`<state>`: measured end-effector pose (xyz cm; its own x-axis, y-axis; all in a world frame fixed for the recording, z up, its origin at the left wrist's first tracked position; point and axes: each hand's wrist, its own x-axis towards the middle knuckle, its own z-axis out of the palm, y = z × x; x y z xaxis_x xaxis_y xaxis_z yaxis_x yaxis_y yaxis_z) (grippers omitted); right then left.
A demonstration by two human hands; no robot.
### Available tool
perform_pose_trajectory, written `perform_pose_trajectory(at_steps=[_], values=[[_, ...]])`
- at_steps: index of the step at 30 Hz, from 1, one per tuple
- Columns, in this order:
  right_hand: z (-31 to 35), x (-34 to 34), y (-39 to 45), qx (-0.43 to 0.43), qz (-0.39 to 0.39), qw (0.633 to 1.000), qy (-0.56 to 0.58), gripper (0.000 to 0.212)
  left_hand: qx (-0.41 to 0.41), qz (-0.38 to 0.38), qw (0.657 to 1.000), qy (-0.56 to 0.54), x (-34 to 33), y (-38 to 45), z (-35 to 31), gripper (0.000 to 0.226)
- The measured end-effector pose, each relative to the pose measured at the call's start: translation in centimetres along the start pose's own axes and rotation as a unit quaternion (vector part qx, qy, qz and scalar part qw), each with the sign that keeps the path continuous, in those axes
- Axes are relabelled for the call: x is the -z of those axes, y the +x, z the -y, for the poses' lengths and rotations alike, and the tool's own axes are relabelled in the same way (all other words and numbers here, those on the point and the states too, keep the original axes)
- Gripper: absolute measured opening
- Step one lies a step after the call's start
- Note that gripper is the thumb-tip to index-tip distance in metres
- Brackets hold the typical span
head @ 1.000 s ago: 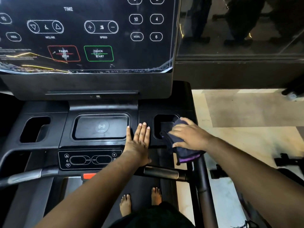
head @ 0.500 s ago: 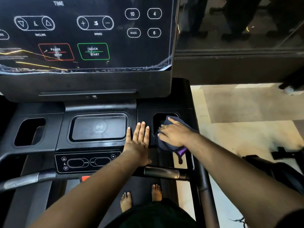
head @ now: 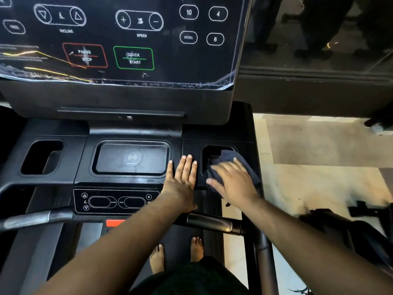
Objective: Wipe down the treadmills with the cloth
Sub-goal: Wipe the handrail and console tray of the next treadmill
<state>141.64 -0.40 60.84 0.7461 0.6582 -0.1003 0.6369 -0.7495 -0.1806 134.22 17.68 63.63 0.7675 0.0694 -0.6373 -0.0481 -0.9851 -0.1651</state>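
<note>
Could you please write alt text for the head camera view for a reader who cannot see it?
The right hand presses a dark blue cloth over the right cup holder of a black treadmill console, while the left hand rests flat beside it.

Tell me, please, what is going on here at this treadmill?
A person standing barefoot on the treadmill is wiping its console. The right hand presses a dark cloth over the right cup holder, while the left hand rests flat beside the charging pad.
</note>
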Motion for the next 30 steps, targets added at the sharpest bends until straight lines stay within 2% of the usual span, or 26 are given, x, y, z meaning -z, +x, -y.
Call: perform_pose_trajectory(at_steps=[2,6,9,12,14,20,22,24,25,27,29,30], values=[[-0.2,-0.2,-0.6,0.022,0.019,0.999,-0.018,0.090,0.004,0.000,1.000,0.000,0.3,0.3,0.4,0.130],[-0.2,2.3,3.4,0.048,0.189,0.981,-0.015,0.093,0.005,0.005,1.000,-0.017,-0.2,0.5,0.5,0.132],[-0.8,2.8,5.4,0.096,0.279,0.955,-0.033,0.094,0.004,0.007,1.000,-0.015,-0.9,0.2,0.3,0.132],[-1.9,2.5,6.2,0.122,0.273,0.952,-0.070,0.108,0.007,-0.003,1.000,-0.009,-0.5,0.3,0.4,0.132],[-2.1,2.5,6.7,0.129,0.257,0.953,-0.097,0.110,0.004,-0.008,1.000,-0.009,-0.1,0.5,0.4,0.131],[0.2,2.8,5.6,-0.030,0.251,0.963,-0.093,0.124,0.003,-0.007,1.000,-0.010,-0.4,0.5,0.0,0.132],[1.4,2.5,4.5,-0.064,0.216,0.968,-0.106,0.118,0.003,-0.013,1.000,-0.011,-0.4,0.3,-0.1,0.132],[1.7,1.4,2.8,-0.053,0.126,0.984,-0.115,0.093,0.006,-0.014,1.000,-0.008,-0.4,0.2,-0.3,0.132],[1.6,0.8,1.7,-0.046,0.071,0.992,-0.089,0.080,0.008,-0.011,1.000,-0.004,-0.5,0.0,-0.3,0.132],[0.7,0.0,-0.3,-0.052,-0.032,0.997,0.038,0.062,0.008,-0.017,1.000,0.004,-0.7,-0.2,-0.3,0.132],[-0.3,0.0,-1.9,-0.050,-0.140,0.976,0.156,0.057,0.008,-0.025,1.000,0.002,-0.7,-0.3,-0.2,0.133],[-0.5,0.3,-2.4,-0.033,-0.167,0.973,0.156,0.057,0.011,-0.029,1.000,-0.002,-0.6,-0.3,0.1,0.133]])
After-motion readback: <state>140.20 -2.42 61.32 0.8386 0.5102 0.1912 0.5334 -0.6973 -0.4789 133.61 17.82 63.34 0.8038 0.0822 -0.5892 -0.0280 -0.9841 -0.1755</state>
